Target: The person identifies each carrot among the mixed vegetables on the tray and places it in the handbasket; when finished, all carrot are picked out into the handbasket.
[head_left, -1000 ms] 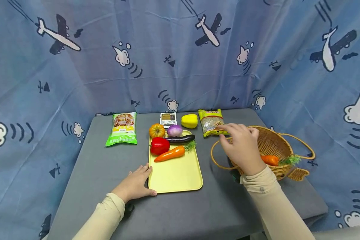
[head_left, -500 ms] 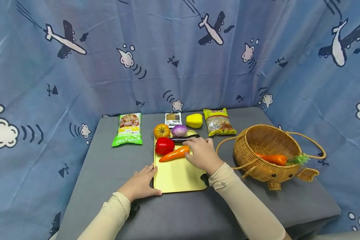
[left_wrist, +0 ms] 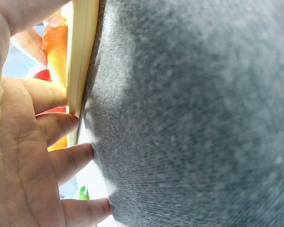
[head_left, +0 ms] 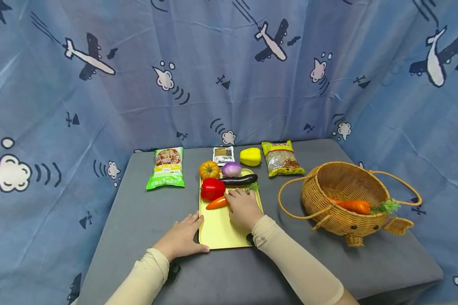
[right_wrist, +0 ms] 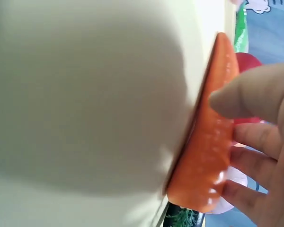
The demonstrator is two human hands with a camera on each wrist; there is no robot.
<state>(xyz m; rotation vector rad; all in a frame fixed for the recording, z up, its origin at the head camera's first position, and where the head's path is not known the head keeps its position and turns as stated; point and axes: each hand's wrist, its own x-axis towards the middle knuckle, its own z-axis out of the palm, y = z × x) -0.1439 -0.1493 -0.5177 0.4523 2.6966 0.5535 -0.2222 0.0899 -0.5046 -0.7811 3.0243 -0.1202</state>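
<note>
My right hand is over a carrot lying on the yellow tray. In the right wrist view, my thumb lies on one side of the carrot and the other fingers touch its far side. My left hand rests at the tray's near left corner, fingers spread and straight along its edge. On the tray's far part sit a red bell pepper, a dark eggplant, a purple onion and a small orange pumpkin. My right hand hides the carrot's thick end.
Right of the tray stands a wicker basket with looped handles, holding another carrot. Along the back lie a green food bag, a white packet, a yellow bell pepper and a yellow bag. A curtain hangs behind the grey table.
My right hand has moved left from the basket to the tray and come down onto the carrot there. The left hand has stayed at the tray's corner. The head view has shifted slightly.
</note>
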